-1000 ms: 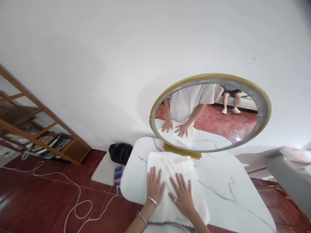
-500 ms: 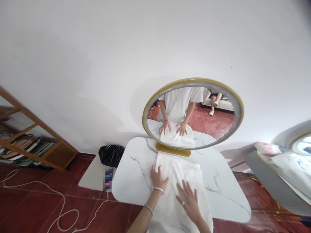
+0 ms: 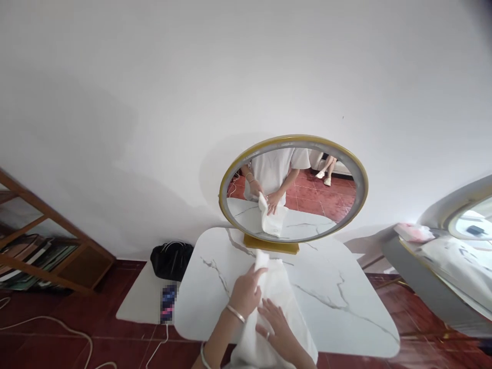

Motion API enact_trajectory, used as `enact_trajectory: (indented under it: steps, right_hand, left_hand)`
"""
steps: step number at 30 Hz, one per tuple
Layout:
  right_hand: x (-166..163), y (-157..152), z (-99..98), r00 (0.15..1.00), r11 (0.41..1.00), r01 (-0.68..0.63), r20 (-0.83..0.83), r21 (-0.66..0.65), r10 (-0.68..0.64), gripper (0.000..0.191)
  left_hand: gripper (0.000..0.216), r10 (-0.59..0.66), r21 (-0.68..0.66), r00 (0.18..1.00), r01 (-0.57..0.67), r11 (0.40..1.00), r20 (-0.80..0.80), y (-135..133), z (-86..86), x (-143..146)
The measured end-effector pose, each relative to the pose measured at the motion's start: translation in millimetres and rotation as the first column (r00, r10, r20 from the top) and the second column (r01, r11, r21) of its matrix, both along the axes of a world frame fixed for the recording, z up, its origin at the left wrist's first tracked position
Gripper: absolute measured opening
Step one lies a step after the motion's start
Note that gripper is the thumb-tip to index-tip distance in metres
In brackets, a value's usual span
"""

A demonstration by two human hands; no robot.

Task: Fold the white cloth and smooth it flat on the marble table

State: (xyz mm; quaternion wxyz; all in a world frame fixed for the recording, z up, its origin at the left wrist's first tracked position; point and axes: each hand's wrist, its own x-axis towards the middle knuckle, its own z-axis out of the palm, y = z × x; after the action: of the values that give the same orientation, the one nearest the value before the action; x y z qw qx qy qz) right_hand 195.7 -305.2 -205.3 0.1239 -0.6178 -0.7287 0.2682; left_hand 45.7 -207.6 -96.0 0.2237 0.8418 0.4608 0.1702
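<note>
You are standing at a white marble-patterned table [image 3: 346, 312] that is sitting against a plain white wall [image 3: 154, 92], with a red tiled floor [image 3: 57, 307] showing on either side. A round mirror [image 3: 294, 189] in a gold frame is standing at the far edge of the table on a gold base [image 3: 271, 244]. It is reflecting your hands and, further back, the legs of another person who is sitting.

A white towel [image 3: 286, 292] is lying on the table straight in front of you. Its long axis is running away from you, from the near edge toward the gold base, and its far end is stopping just short of that base.

Your left hand [image 3: 244, 294] is closing on the towel's left edge, with the fingers curling around the cloth and lifting it off the table, so that side is standing up in a fold. Your right hand [image 3: 277, 330] is lying open and flat, palm down, on the part of the towel nearer to you, pressing it onto the table. The left hand is the one reaching further up the towel, toward the mirror, and the right is sitting just behind and beside it.

Off to the left, a wooden shelf [image 3: 38, 246] is leaning into view, and a black bag [image 3: 171, 259] is resting on the floor below the table's corner with a phone [image 3: 167, 302] just in front of it. A bracelet [image 3: 235, 313] is circling your left wrist and a ring [image 3: 268, 335] is showing on your right hand.
</note>
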Motion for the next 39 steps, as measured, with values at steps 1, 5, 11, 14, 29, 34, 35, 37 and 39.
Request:
enact_trajectory:
  steps: [1, 5, 11, 14, 29, 34, 35, 37, 39]
  right_hand:
    - [-4, 2, 5.9, 0.998, 1.0, 0.013, -0.061, 0.003, -0.013, 0.05]
    - [-10, 2, 24.9, 0.949, 0.99, 0.14, -0.287, 0.024, -0.127, 0.052]
    - [26, -18, 12.5, 0.878, 0.943, 0.316, -0.409, 0.105, -0.249, 0.054]
    - [55, -13, 14.9, 0.84, 0.894, 0.404, -0.464, 0.192, -0.28, 0.056]
    - [174, 158, 258.5, 0.523, 0.094, 0.844, -0.773, 0.527, -0.36, 0.056]
    - [196, 185, 246.1, 0.622, 0.248, 0.777, -0.648, 0.578, -0.438, 0.056]
    - [199, 186, 240.9, 0.629, 0.259, 0.772, -0.642, 0.58, -0.439, 0.056]
    - [203, 185, 230.6, 0.62, 0.248, 0.776, -0.633, 0.579, -0.463, 0.054]
    - [205, 182, 221.6, 0.6, 0.228, 0.787, -0.624, 0.573, -0.5, 0.055]
  left_hand:
    - [0.069, -0.105, 0.023, 0.993, 0.106, 0.994, -0.053, 0, 19.7, 5]
    - [0.068, -0.437, 0.06, 0.878, 0.455, 0.888, -0.198, 2, 88.5, 26]
    - [0.063, -0.723, 0.078, 0.652, 0.752, 0.654, -0.229, 0, 142.0, 61]
    - [0.058, -0.751, 0.13, 0.624, 0.781, 0.611, -0.218, 8, 167.5, 77]
    - [0.042, -0.144, 0.544, 0.849, 0.446, 0.71, -0.508, 168, 370.1, 182]
    - [0.021, 0.016, 0.864, 0.943, 0.297, 0.406, -0.331, 154, 333.0, 218]
    - [0.021, 0.0, 0.881, 0.941, 0.316, 0.352, -0.338, 147, 323.8, 224]
    - [0.025, -0.027, 0.85, 0.915, 0.385, 0.36, -0.403, 134, 304.9, 236]
    - [0.022, -0.061, 0.805, 0.894, 0.427, 0.412, -0.443, 128, 286.6, 246]
